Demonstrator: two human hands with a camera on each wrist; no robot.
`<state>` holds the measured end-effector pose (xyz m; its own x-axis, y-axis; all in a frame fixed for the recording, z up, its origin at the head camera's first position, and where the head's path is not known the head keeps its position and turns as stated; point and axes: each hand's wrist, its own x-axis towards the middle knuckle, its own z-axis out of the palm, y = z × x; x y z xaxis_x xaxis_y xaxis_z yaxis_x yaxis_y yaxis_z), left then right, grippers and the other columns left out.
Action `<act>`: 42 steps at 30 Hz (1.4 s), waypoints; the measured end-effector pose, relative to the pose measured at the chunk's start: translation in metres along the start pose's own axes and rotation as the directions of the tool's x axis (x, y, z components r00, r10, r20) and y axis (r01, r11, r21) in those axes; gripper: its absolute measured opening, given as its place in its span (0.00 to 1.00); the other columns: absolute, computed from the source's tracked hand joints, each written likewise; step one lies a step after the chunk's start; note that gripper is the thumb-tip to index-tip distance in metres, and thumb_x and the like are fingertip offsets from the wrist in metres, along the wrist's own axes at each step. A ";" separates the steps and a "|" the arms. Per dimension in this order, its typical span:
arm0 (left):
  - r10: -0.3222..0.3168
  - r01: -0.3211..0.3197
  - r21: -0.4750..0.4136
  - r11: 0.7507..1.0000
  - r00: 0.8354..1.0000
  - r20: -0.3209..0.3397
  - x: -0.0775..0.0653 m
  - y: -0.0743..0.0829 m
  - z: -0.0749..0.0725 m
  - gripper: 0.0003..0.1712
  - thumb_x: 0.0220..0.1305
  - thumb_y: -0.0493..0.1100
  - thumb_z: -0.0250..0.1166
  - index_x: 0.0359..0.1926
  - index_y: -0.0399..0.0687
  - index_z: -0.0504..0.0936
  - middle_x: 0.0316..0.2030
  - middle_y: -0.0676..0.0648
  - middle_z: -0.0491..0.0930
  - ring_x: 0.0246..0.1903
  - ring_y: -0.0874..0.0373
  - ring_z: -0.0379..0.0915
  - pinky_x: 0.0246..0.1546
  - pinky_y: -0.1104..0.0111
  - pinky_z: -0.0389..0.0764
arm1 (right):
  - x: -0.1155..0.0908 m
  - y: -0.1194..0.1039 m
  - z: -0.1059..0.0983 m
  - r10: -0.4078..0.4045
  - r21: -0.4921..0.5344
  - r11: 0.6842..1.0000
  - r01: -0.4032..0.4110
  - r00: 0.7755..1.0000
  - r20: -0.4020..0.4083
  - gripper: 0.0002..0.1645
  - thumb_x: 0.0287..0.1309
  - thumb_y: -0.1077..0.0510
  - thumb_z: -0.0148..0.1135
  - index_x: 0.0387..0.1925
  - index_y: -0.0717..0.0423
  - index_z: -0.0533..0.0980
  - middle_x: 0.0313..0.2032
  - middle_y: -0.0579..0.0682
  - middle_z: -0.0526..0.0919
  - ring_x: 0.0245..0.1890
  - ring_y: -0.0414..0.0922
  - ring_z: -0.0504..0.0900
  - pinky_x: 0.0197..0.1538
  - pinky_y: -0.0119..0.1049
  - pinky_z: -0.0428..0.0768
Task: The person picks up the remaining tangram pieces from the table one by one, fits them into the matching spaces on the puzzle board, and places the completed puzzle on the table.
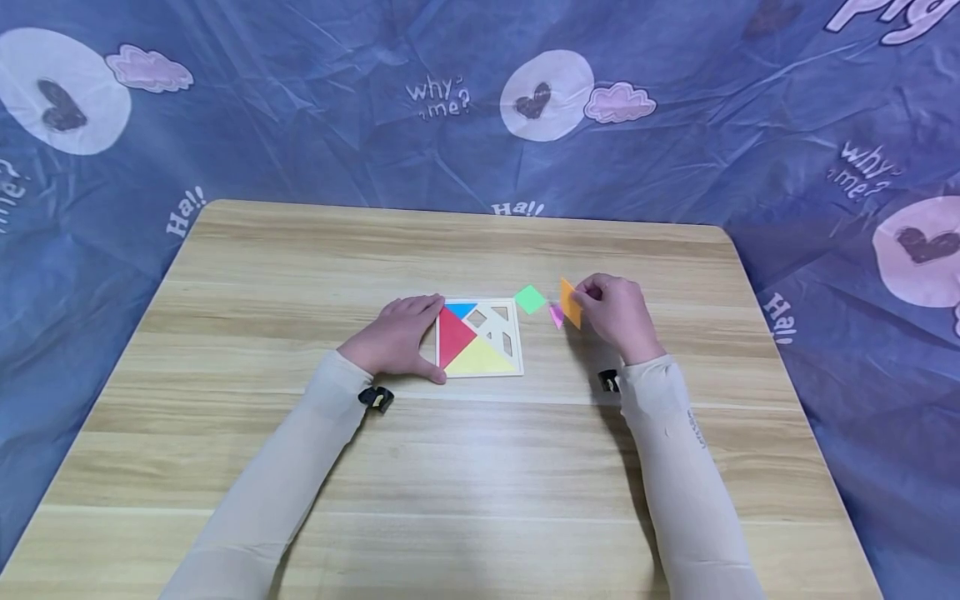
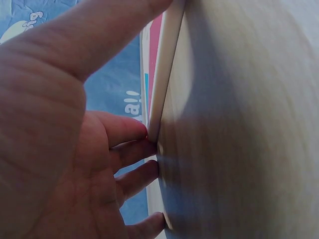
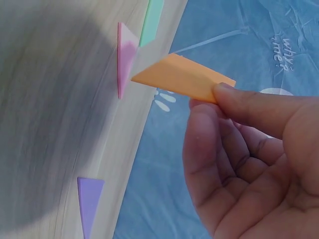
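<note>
A white tangram board (image 1: 518,358) lies on the table, with red (image 1: 454,337), yellow (image 1: 480,360) and blue (image 1: 459,310) triangles set in it. My left hand (image 1: 401,337) spans the board's left side and holds it, thumb at the near corner and fingertips at the far one. Raised to the right of the board, an orange parallelogram piece (image 3: 184,77) is pinched by one end between the thumb and forefinger of my right hand (image 1: 617,315). A green square (image 1: 530,299) and a pink triangle (image 1: 557,315) lie right of the board.
A purple triangle (image 3: 90,204) lies on the table in the right wrist view; the right hand hides it in the head view. Cut-out shapes (image 1: 497,333) show in the board's right part. The wooden table (image 1: 465,475) ends at a blue printed cloth (image 1: 330,117) behind.
</note>
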<state>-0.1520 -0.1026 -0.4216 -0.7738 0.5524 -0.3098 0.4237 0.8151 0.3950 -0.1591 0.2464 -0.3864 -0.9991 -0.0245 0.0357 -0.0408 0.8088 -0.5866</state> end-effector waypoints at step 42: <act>0.004 -0.004 0.003 1.000 1.000 0.004 0.001 -0.002 0.000 0.75 0.48 0.75 0.75 0.83 0.44 0.46 0.82 0.44 0.47 0.80 0.45 0.43 0.80 0.49 0.44 | -0.007 -0.024 0.029 -0.212 0.114 0.971 0.208 0.977 0.028 0.04 0.67 0.58 0.69 0.36 0.54 0.85 0.30 0.47 0.87 0.31 0.45 0.80 0.33 0.36 0.77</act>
<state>-0.1540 -0.1040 -0.4229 -0.7707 0.5559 -0.3115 0.4278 0.8136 0.3937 -0.1515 0.2102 -0.3960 -0.9676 -0.2119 0.1370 -0.2490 0.7136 -0.6548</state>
